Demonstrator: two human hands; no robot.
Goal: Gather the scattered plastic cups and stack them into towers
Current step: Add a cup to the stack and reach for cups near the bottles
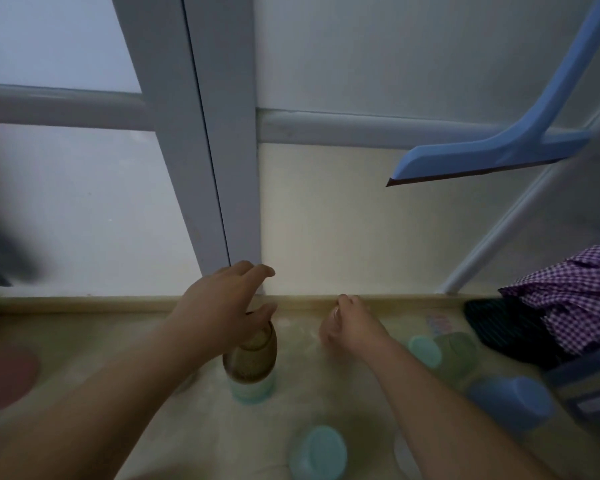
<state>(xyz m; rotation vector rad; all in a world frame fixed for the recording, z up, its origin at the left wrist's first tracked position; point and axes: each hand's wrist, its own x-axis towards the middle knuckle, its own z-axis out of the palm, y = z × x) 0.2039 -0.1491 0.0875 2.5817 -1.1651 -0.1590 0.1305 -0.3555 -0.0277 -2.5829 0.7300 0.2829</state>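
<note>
A stack (252,362) of a brownish translucent cup over a teal cup stands upside down on the beige table (222,427). My left hand (222,303) hovers right over its top with fingers spread; the thumb is close to the brown cup. To the right, near the back ledge, my right hand (349,325) is curled into a fist, with nothing clearly showing in it. Loose cups lie around: a teal one (425,351), a green one (459,348), a blue one (511,403), a teal one (317,452) at the front, and a pale one (405,457) beside my right forearm.
A pink round object (4,375) lies at the left edge. Purple checked cloth (575,299) is piled at the right over a dark box (586,393). A blue squeegee (492,154) hangs above. A wall and window frame (219,168) rise behind the table's back ledge.
</note>
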